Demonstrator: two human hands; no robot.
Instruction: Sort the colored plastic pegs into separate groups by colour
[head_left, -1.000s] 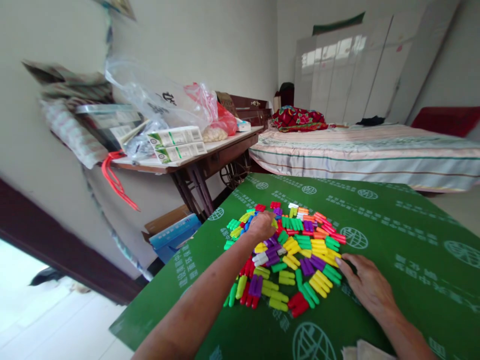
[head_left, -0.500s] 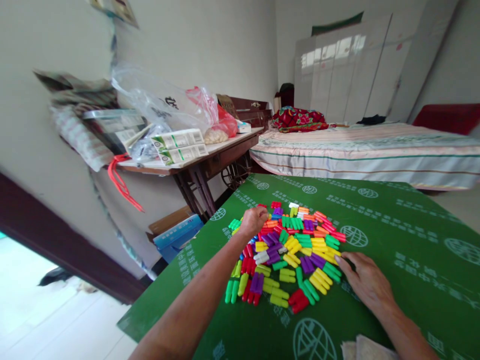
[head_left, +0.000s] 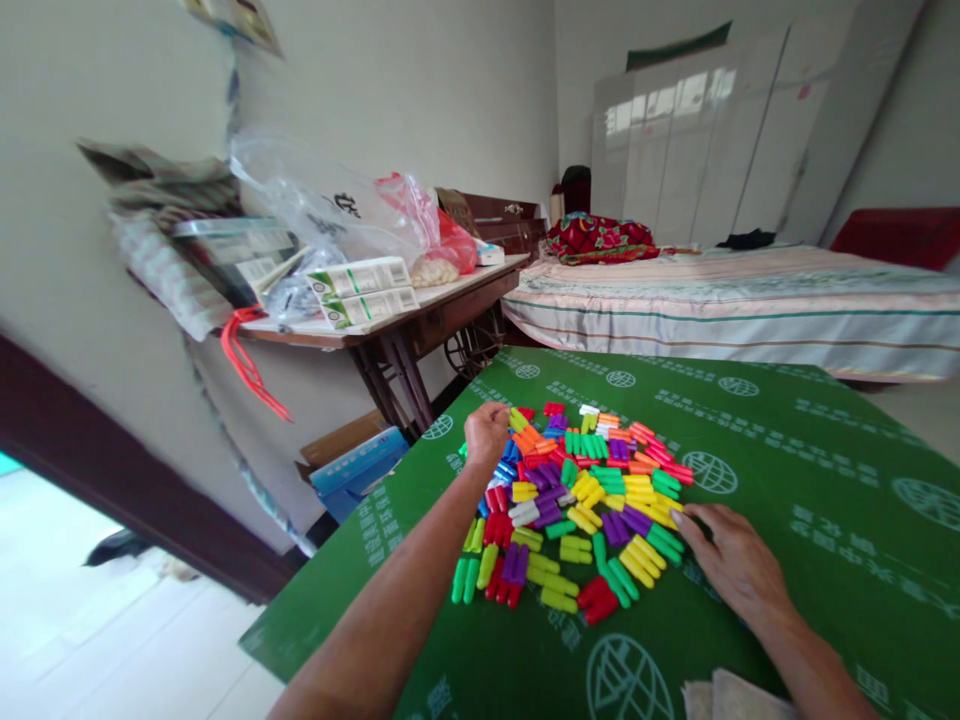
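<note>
Many short, round-ended plastic pieces (head_left: 551, 500), some lying side by side in small groups, are spread over a green table (head_left: 795, 480). They come in red, green, yellow, purple, orange, blue and white. My left hand (head_left: 487, 430) is closed at the far left edge of the spread, beside a lime piece (head_left: 517, 420) and some orange ones (head_left: 531, 440). Whatever its fingers may hold is hidden. On the right side my right hand (head_left: 735, 560) rests low over the table, fingers stretched out, with a fingertip at the end of a yellow piece (head_left: 666, 508).
A folded cloth (head_left: 742, 695) lies at the near table edge. To the left, a side table (head_left: 442, 300) carries plastic bags (head_left: 352, 205) and white boxes (head_left: 367, 290); a blue box (head_left: 360, 475) is below. A bed (head_left: 720, 300) stands behind the green table.
My left hand has shifted left, off the upper left part of the spread, uncovering lime, orange and blue pieces. My right hand stays in place.
</note>
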